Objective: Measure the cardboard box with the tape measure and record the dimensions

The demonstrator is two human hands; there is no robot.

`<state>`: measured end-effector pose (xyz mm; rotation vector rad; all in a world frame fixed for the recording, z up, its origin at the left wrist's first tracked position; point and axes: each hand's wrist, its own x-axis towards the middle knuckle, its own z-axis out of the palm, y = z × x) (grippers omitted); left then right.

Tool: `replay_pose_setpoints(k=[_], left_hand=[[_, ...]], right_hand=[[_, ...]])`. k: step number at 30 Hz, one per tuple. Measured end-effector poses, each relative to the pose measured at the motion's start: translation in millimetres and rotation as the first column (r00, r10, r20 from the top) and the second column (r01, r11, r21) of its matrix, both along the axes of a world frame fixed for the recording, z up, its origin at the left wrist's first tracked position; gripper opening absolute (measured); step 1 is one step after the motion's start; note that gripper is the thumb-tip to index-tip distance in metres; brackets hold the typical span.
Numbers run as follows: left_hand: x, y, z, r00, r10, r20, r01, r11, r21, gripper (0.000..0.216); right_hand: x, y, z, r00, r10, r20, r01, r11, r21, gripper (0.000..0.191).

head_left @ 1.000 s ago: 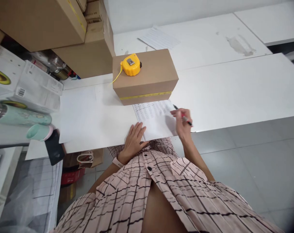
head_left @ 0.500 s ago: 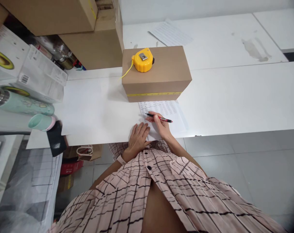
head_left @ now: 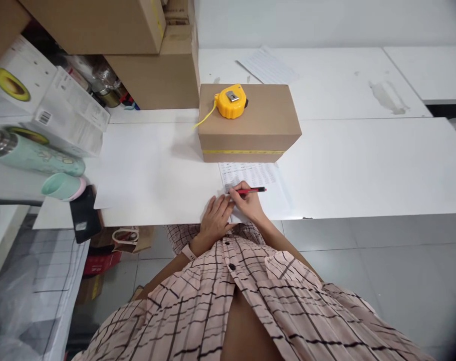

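My right hand [head_left: 249, 203] grips a red and black pen [head_left: 253, 190], its tip down at the left side of a written sheet of paper [head_left: 263, 174]. Flat on the sheet's lower left edge lies my left hand [head_left: 215, 216], fingers stretched out and holding nothing. Just beyond the paper stands a closed cardboard box [head_left: 250, 113] with a yellow tape strip along its front, covering the sheet's far end. On top of the box rests a yellow tape measure [head_left: 231, 103], a short length of its tape hanging out to the left.
Stacked cardboard boxes [head_left: 156, 82] fill the back left. A mint thermos [head_left: 43, 155], its cup [head_left: 62, 186] and a black phone [head_left: 85, 213] are at the left edge. Blank paper [head_left: 126, 170] lies left of my hands; another sheet [head_left: 267, 65] lies behind the box.
The pen has turned from slanting across the hand to nearly level, its tip now lower on the sheet by my left fingers. The whole view has shifted slightly; my left hand stays flat.
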<state>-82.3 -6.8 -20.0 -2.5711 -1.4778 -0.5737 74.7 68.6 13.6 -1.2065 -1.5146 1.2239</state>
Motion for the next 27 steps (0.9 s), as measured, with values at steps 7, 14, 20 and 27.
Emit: replay_pose_setpoints(k=[7, 14, 20, 27], left_hand=[[1.4, -1.2, -0.4, 0.998, 0.007, 0.058, -0.006, 1.000, -0.025, 0.062], [2.7, -2.4, 0.6, 0.992, 0.026, 0.121, -0.019, 0.998, -0.054, 0.058], [2.5, -3.3, 1.0, 0.993, 0.037, 0.112, -0.028, 0.997, -0.074, 0.059], [2.4, -2.3, 2.9, 0.994, 0.017, 0.111, -0.016, 1.000, -0.015, 0.058]], right_hand=[[-3.4, 0.6, -0.6, 0.998, -0.051, 0.036, 0.050, 0.998, 0.040, 0.017], [-4.6, 1.4, -9.6, 0.989, -0.133, 0.068, 0.131, 0.991, 0.028, 0.028], [-4.9, 0.5, -9.1, 0.992, -0.100, 0.082, 0.097, 0.995, 0.038, 0.026], [-4.3, 0.9, -10.7, 0.992, -0.089, 0.085, 0.084, 0.995, 0.057, 0.026]])
